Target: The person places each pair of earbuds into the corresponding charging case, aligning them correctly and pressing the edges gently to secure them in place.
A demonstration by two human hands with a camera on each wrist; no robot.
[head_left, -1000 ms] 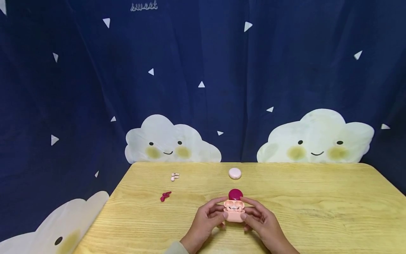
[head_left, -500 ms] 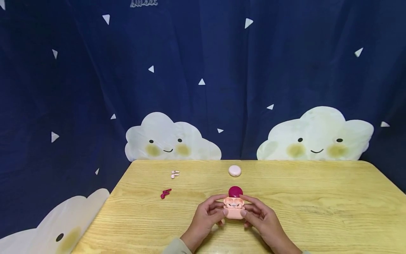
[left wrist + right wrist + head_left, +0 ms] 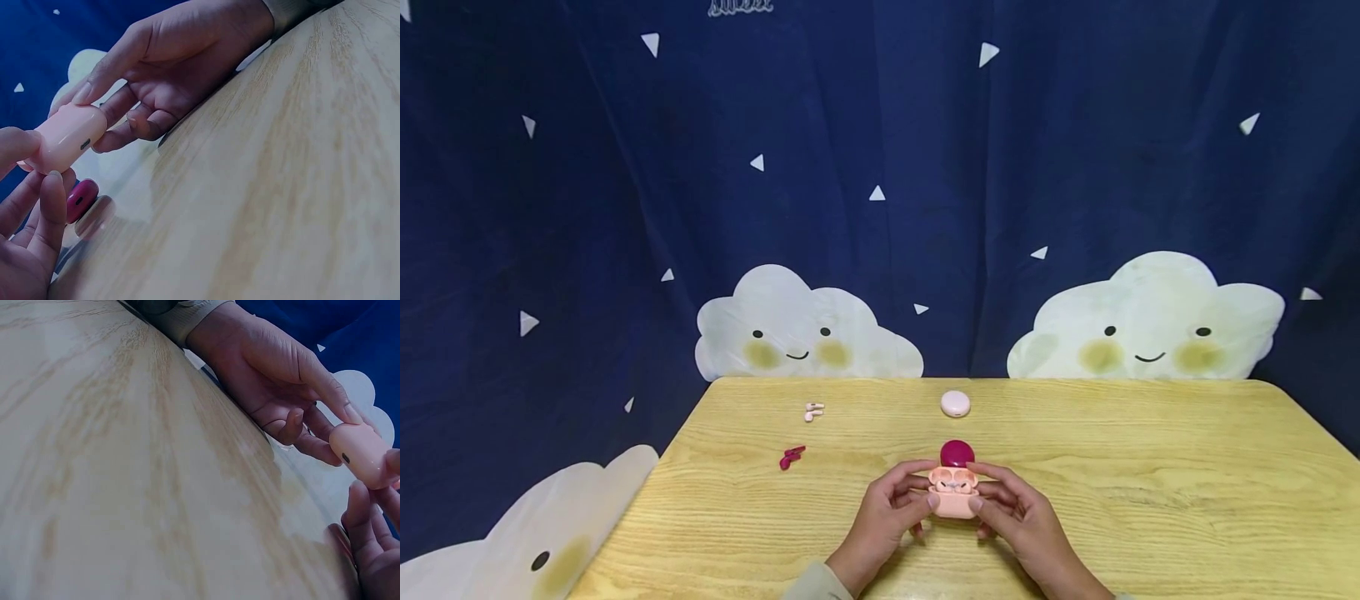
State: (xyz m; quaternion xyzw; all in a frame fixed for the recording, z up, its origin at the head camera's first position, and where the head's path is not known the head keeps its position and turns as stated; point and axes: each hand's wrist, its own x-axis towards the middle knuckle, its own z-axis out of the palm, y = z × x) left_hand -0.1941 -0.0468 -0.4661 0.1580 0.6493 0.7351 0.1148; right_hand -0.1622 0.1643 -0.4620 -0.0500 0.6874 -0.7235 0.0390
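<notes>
A peach-pink earbud case (image 3: 953, 505) is held between both hands near the front of the table, its lid raised. Inside it, a pair of pale earbuds (image 3: 962, 487) shows in the head view. My left hand (image 3: 880, 517) grips the case's left side, thumb on the front and index finger by the lid. On the other side, my right hand (image 3: 1026, 521) pinches it in a mirrored way. Both wrist views show the case's underside with its small charging port. Just behind it lies a round magenta case (image 3: 957, 452), partly overlapped by the raised lid in the head view.
A pale pink round case (image 3: 955, 403) sits near the table's back edge. To the left lie two magenta earbuds (image 3: 786, 461), with two pale pink earbuds (image 3: 809, 415) farther back. Behind the wooden table (image 3: 1150, 467) hangs a blue curtain (image 3: 925, 125) with cloud prints.
The head view has tipped down slightly, so the whole scene sits a little higher in it. Both hands keep their hold on the peach-pink case, which has hardly moved.
</notes>
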